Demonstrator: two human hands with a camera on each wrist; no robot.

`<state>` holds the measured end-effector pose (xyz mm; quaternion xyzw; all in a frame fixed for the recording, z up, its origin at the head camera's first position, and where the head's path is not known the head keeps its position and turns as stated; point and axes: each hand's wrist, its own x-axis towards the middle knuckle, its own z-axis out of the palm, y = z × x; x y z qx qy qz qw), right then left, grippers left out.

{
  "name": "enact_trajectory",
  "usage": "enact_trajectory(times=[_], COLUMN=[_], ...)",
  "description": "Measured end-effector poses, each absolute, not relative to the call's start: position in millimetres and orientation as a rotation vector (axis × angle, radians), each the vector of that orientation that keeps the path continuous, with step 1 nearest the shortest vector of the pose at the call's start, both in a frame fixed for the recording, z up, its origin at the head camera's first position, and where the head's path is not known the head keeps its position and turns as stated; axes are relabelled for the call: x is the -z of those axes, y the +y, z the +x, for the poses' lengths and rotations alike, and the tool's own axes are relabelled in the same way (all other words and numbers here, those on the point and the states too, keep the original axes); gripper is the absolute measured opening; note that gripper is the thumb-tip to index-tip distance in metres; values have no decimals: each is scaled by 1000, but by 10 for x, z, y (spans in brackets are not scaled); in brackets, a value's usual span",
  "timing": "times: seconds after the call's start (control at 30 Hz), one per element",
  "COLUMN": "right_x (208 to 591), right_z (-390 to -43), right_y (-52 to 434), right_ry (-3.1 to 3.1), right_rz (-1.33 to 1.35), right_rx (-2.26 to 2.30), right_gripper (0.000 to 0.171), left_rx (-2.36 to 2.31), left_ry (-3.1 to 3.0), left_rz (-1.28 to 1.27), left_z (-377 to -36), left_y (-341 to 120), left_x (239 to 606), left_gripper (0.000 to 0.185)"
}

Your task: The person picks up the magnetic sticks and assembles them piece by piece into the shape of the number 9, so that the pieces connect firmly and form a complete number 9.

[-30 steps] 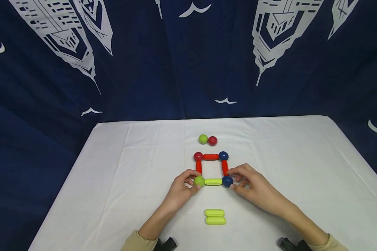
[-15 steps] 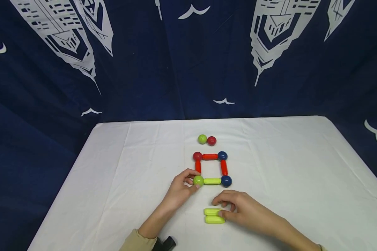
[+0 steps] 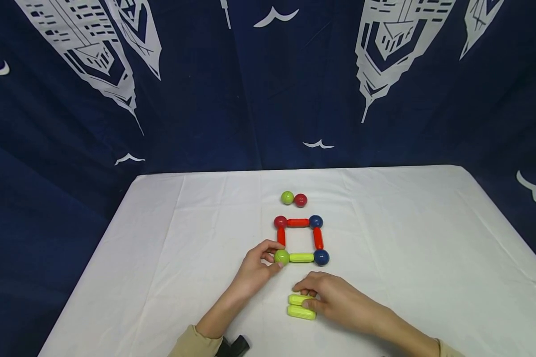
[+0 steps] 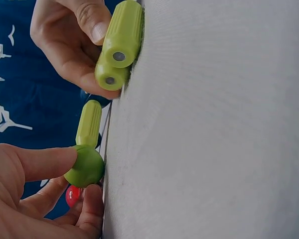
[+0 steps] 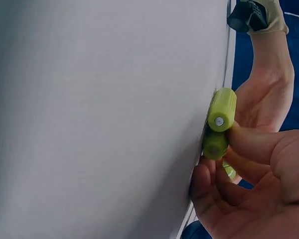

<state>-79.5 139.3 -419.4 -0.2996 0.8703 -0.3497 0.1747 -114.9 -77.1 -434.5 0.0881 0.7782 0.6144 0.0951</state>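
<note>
A square of magnetic rods and balls lies on the white table: red rods (image 3: 298,223), a red ball (image 3: 280,222), blue balls (image 3: 321,257), a green rod (image 3: 301,258) and a green ball (image 3: 282,257). My left hand (image 3: 255,270) pinches that green ball between thumb and fingers at the near left corner. Closer to me, two loose green rods lie side by side. My right hand (image 3: 339,301) pinches the farther rod (image 3: 298,299), thumb on the near side and fingers on the far side. The nearer rod (image 3: 301,312) lies against it, slightly slanted.
Beyond the square, a loose green ball (image 3: 287,198) and a red ball (image 3: 301,200) sit touching. A dark blue curtain (image 3: 196,124) with white prints hangs behind the table (image 3: 196,238). A black device (image 3: 233,346) is on my left wrist.
My right hand has left the near right blue ball and come down to the loose green rods, which have shifted slightly left and slanted. The left hand stays on its green ball.
</note>
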Motion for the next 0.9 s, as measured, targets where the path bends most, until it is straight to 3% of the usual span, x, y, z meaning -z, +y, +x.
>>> enact_trajectory(times=[0.3, 0.6, 0.9], right_x=[4196, 4243, 4293], right_z=[-727, -790, -884], right_y=[1566, 1708, 1735], right_ry=[2402, 2176, 2066], right_rz=[-630, -72, 93], right_rx=[1249, 1536, 1674], right_gripper=[17, 36, 40], left_rx=[-1807, -1790, -1764], left_ry=[2320, 2324, 2330], left_rz=[247, 263, 251], left_z=[-1154, -1169, -1181], left_y=[-780, -786, -782], left_x=[4379, 4377, 4394], left_gripper=[31, 31, 30])
